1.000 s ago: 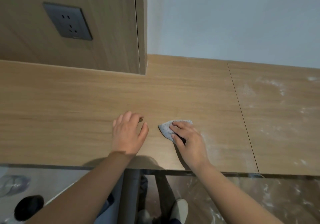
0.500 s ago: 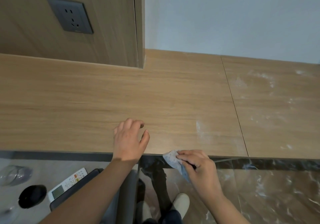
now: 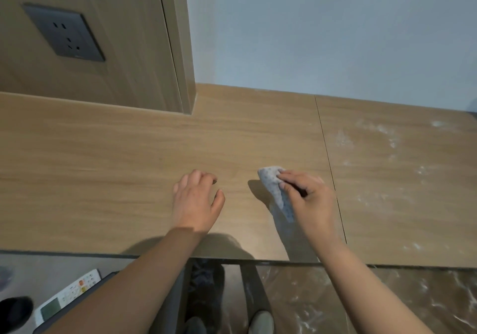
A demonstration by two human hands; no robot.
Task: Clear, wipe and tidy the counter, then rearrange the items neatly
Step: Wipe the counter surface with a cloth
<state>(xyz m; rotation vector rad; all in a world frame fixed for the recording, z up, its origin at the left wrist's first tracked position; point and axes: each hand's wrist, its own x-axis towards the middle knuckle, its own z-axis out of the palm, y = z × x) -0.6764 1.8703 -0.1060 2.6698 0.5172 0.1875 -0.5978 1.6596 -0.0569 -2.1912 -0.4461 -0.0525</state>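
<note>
We note a pale blue-grey wall [image 3: 335, 29] across the top of the view, with a wood-grain panel [image 3: 124, 57] standing out from it on the left. Below both runs the wooden counter [image 3: 103, 173], wide and flat, and a thin seam [image 3: 329, 163] splits it into a larger left slab and a smaller right one. White powdery dust [image 3: 382, 137] is smeared in patches over the right slab, while the left slab looks largely free of it. Under the counter's near edge we see glossy brown marbled floor [image 3: 387, 302]. A dark socket plate [image 3: 64, 32] is set in the panel, tilted in our wide view. The left hand [image 3: 196, 202] rests palm-down on the left slab, fingers loosely bent with their tips on the wood, holding nothing. The right hand [image 3: 312, 202] lies just left of the seam, its thumb and fingers pinched around a small speckled grey-blue cloth [image 3: 275, 186]. The cloth sticks out toward the left hand but stays apart from it. We cannot tell whether the cloth sits flat on the surface or slightly raised. Lower left, below the counter edge, lies a white remote [image 3: 68, 295], partly hidden by the left forearm. A light shoe toe [image 3: 260, 322] shows on the floor at bottom centre.
</note>
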